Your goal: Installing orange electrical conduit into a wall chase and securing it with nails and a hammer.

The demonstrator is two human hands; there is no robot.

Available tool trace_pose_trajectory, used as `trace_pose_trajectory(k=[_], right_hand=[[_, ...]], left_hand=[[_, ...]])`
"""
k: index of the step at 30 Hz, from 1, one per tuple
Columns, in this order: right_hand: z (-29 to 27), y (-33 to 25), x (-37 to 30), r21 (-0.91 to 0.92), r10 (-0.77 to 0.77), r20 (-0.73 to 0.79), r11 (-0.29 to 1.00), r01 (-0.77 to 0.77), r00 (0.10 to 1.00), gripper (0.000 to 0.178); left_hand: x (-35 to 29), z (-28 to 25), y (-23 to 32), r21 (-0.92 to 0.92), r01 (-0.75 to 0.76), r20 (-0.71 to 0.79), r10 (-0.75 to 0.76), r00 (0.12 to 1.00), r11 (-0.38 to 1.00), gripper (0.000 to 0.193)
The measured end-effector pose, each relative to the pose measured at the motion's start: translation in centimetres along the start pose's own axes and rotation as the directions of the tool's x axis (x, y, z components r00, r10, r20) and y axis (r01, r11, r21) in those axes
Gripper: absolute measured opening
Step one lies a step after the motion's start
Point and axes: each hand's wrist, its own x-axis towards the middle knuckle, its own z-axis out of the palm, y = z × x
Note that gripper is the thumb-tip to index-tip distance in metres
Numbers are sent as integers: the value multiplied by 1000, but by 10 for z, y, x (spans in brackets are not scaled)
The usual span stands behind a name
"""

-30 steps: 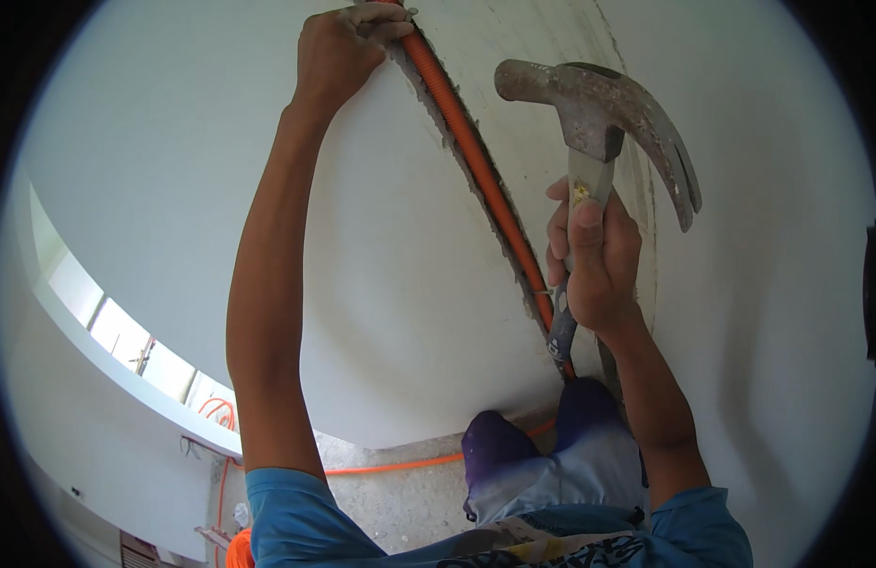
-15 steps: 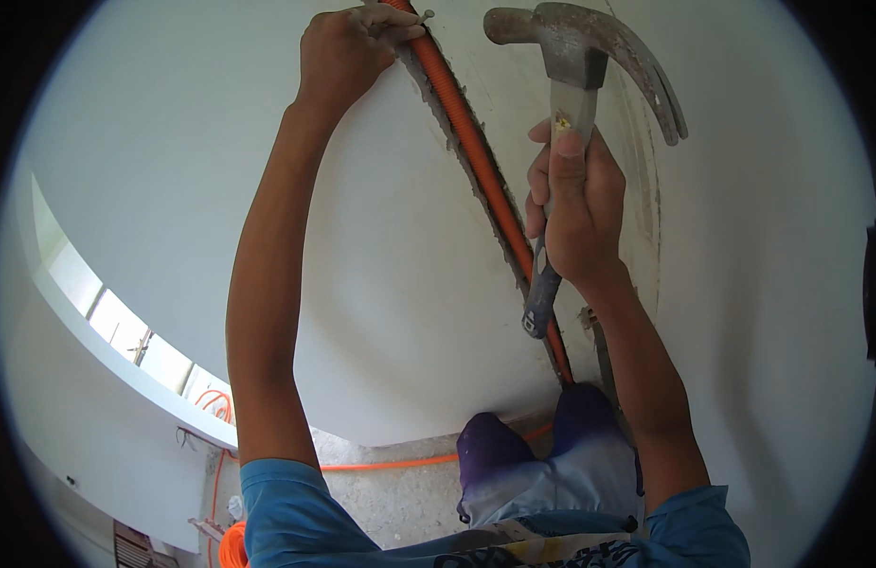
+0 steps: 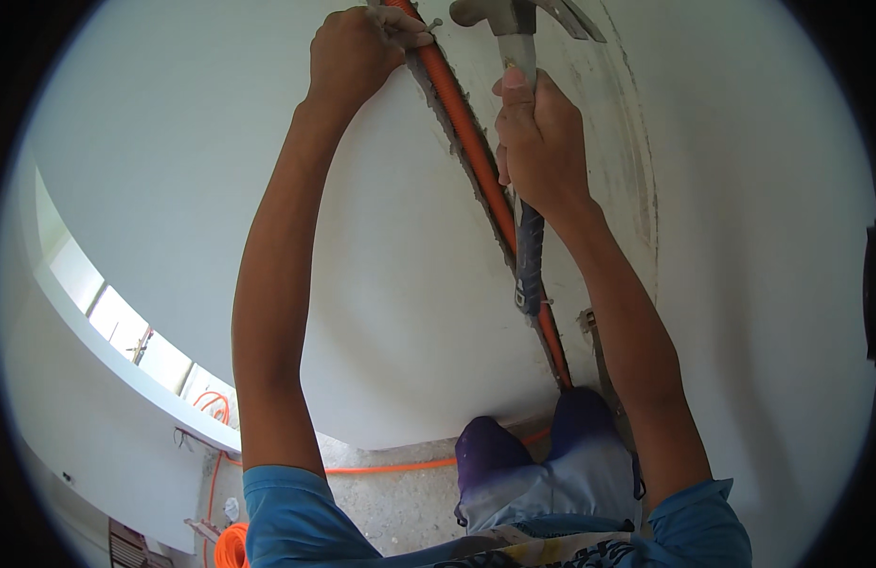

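Note:
An orange corrugated conduit point(image 3: 468, 134) runs in a rough groove cut down the white wall. High on it, my left hand point(image 3: 355, 55) is closed, thumb and fingers pinching a nail point(image 3: 435, 24) at the groove's right edge. Only the nail's head end shows; its point is hidden. My right hand point(image 3: 544, 142) wraps round the handle of a claw hammer point(image 3: 512, 17), thumb lying along it. The hammer's head is up, just right of the nail and apart from it, partly cut off by the top of the view.
The white wall point(image 3: 381, 284) fills the middle. A small nail-like piece point(image 3: 548, 302) sticks out by the lower conduit. Along the concrete floor point(image 3: 400, 511) lies an orange pipe point(image 3: 391, 470). An orange coil point(image 3: 232, 546) rests at lower left, below a window strip point(image 3: 125, 327).
My right hand has moved up and left with the hammer, bringing its head closer to the nail. My left hand keeps its pinch, shifting only slightly in view.

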Motion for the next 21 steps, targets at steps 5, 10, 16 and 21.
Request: trace_pose_trajectory(k=[5, 10, 16, 21], right_hand=[[0, -32, -19, 253, -120, -181, 954, 164, 976, 50], [7, -16, 0, -54, 69, 11, 996, -68, 998, 45], [-4, -29, -18, 280, -22, -93, 959, 48, 995, 48], [1, -20, -5, 162, -60, -80, 984, 72, 995, 50]], left_hand=[[-2, 3, -8, 28, -8, -27, 9, 1000, 1000, 10], [1, 5, 0, 46, 21, -19, -20, 1000, 999, 9], [-6, 7, -12, 64, -11, -54, 15, 998, 998, 9], [-1, 12, -6, 52, 17, -70, -13, 997, 998, 7]])
